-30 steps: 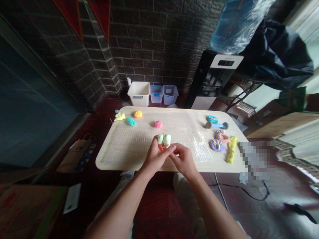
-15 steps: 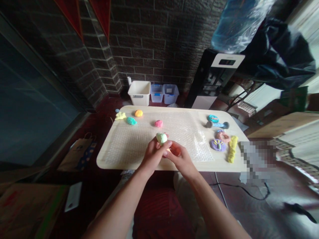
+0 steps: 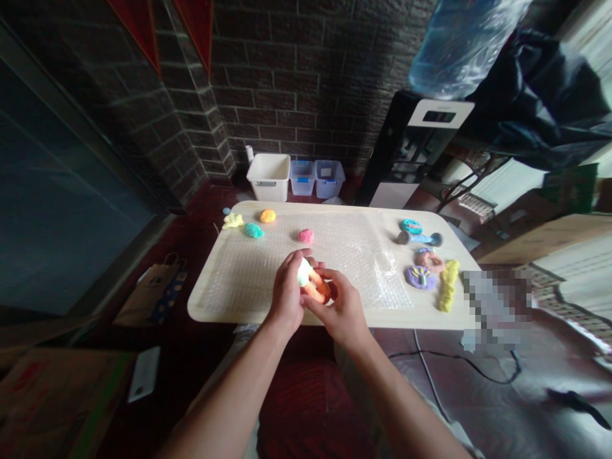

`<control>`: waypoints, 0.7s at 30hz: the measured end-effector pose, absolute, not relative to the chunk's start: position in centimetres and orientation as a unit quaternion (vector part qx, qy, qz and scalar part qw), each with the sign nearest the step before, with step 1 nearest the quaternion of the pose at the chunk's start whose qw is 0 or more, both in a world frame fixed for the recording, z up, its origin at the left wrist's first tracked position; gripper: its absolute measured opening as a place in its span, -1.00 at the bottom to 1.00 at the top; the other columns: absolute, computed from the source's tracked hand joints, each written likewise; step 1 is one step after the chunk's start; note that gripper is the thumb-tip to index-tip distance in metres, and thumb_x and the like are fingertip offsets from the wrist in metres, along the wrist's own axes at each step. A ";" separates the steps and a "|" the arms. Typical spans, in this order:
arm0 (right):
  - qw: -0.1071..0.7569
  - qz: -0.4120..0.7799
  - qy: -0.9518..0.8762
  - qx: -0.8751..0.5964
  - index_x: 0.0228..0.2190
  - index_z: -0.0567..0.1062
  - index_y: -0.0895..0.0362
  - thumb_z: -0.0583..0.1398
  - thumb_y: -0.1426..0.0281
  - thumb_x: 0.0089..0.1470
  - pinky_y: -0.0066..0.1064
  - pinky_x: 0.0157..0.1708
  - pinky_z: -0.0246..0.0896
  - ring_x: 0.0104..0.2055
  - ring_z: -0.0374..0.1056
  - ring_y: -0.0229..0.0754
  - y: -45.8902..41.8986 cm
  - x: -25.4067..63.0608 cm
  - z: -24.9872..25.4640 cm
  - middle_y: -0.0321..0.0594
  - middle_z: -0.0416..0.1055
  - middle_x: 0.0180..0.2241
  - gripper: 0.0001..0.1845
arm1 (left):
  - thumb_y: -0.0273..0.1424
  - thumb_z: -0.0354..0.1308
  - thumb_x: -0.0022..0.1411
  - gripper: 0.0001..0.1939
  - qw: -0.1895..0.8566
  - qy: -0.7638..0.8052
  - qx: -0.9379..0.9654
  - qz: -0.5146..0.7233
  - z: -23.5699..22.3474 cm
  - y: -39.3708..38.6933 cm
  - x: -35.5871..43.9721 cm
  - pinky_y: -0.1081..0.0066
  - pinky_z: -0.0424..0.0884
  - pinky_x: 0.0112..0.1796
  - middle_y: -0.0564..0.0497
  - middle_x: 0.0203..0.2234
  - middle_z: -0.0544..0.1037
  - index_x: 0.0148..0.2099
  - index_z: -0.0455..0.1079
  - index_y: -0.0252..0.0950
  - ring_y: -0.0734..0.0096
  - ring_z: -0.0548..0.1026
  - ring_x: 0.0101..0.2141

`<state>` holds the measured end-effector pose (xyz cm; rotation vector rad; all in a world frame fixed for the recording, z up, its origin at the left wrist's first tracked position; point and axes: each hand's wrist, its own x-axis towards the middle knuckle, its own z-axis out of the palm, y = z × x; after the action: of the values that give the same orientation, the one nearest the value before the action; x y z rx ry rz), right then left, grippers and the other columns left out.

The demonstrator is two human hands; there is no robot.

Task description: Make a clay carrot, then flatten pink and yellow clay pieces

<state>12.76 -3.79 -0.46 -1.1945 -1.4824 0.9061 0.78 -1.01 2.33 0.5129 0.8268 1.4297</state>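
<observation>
Between my hands, just above the table's front half, is a piece of soft modelling clay with a pale green lump (image 3: 303,273) at its left and an orange loop (image 3: 324,292) at its right. My left hand (image 3: 285,290) is closed around the pale green end. The fingers of my right hand (image 3: 345,307) grip the orange loop from the right. Parts of the clay are hidden by my fingers. Beyond my hands, a pink clay lump (image 3: 306,236) lies on the bubble wrap (image 3: 248,274).
On the table's left lie a teal lump (image 3: 254,230), an orange-yellow lump (image 3: 268,215) and a pale yellow piece (image 3: 233,220). To the right are a purple disc (image 3: 421,277), a yellow twisted strip (image 3: 448,285) and a dumbbell-like piece (image 3: 421,239). Bins (image 3: 269,190) stand behind the table.
The clay piece has been turned in my hands, so the orange loop now shows. My left hand has wrapped over the pale green lump, which was pointing up before.
</observation>
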 end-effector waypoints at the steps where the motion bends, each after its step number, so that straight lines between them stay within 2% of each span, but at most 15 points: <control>1: 0.485 0.385 -0.617 -0.485 0.09 0.51 0.11 0.50 0.17 0.02 -0.19 -0.14 0.48 -0.12 0.56 0.01 -3.9 12.7 -0.3 0.01 0.61 0.01 -0.34 | -0.08 0.33 0.21 -0.61 0.655 0.363 0.198 0.633 2.5 -1.0 0.6 0.30 0.52 -0.23 0.03 -0.35 0.54 -0.09 0.48 -0.26 0.21 0.63 -0.23; 5: 0.425 0.399 -0.652 -0.485 0.08 0.53 0.11 0.45 0.09 0.12 -0.29 -0.28 0.43 -0.24 0.54 -0.05 -4.4 12.6 0.5 -0.08 0.65 -0.13 -0.40 | -0.19 0.33 0.11 -0.66 0.672 0.361 0.146 0.630 3.3 -0.8 -0.3 0.36 0.50 -0.27 0.06 -0.37 0.52 -0.13 0.50 -0.28 0.30 0.61 -0.30; 12: 0.369 0.284 -0.724 -0.509 -0.11 0.57 0.15 0.35 0.02 0.23 -0.35 -0.42 0.21 -0.47 0.40 -0.17 -4.9 12.1 1.4 -0.18 0.59 -0.38 -0.55 | -0.24 0.24 0.16 -0.71 0.697 0.328 0.148 0.620 3.0 -0.8 -1.4 0.31 0.52 -0.23 0.07 -0.47 0.50 -0.14 0.54 -0.32 0.42 0.50 -0.47; 17: 0.350 0.243 -0.749 -0.508 -0.22 0.55 0.10 0.28 0.00 0.30 -0.37 -0.49 0.13 -0.57 0.33 -0.22 -5.2 12.0 1.5 -0.21 0.55 -0.45 -0.60 | -0.25 0.21 0.15 -0.74 0.712 0.323 0.154 0.604 3.3 -0.9 -1.8 0.19 0.56 -0.14 0.06 -0.52 0.46 -0.21 0.54 -0.33 0.40 0.44 -0.51; 21: 0.353 0.251 -0.746 -0.505 -0.18 0.56 0.10 0.29 0.05 0.30 -0.36 -0.45 0.20 -0.53 0.37 -0.18 -5.2 11.9 1.5 -0.19 0.57 -0.42 -0.65 | -0.29 0.20 0.13 -0.75 0.723 0.309 0.146 0.601 3.6 -1.0 -2.3 0.14 0.55 -0.08 0.04 -0.49 0.45 -0.21 0.56 -0.33 0.38 0.44 -0.49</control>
<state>11.93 -5.18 1.49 -1.3068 -1.9307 0.6495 -2.27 -0.95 3.60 0.3214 0.6821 1.3263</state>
